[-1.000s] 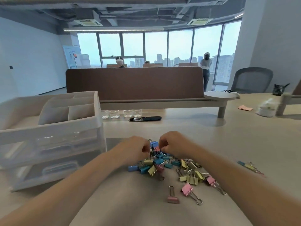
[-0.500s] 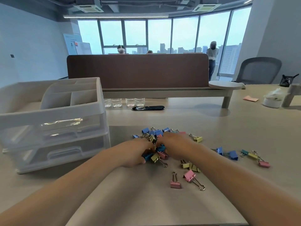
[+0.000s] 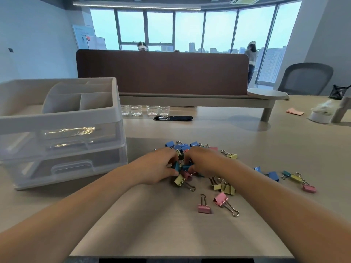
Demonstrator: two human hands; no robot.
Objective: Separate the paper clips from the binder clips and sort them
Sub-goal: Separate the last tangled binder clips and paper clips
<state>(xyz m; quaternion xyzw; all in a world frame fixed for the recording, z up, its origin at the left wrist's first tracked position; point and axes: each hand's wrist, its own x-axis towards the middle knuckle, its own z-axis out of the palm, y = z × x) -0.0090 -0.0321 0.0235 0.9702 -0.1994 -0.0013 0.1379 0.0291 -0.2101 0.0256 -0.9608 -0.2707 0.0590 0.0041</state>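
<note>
Head view: separation step, with left hand (image 3: pixel 158 168) and right hand (image 3: pixel 206 162) curled into binder clips (image 3: pixel 183 167); clamped or not, cannot tell. Next: isolate one clip between hands.

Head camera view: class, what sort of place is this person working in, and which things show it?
Most likely an open-plan office: a long shared desk with a brown divider screen, a mesh-backed office chair, and tall windows overlooking city high-rises.
</note>
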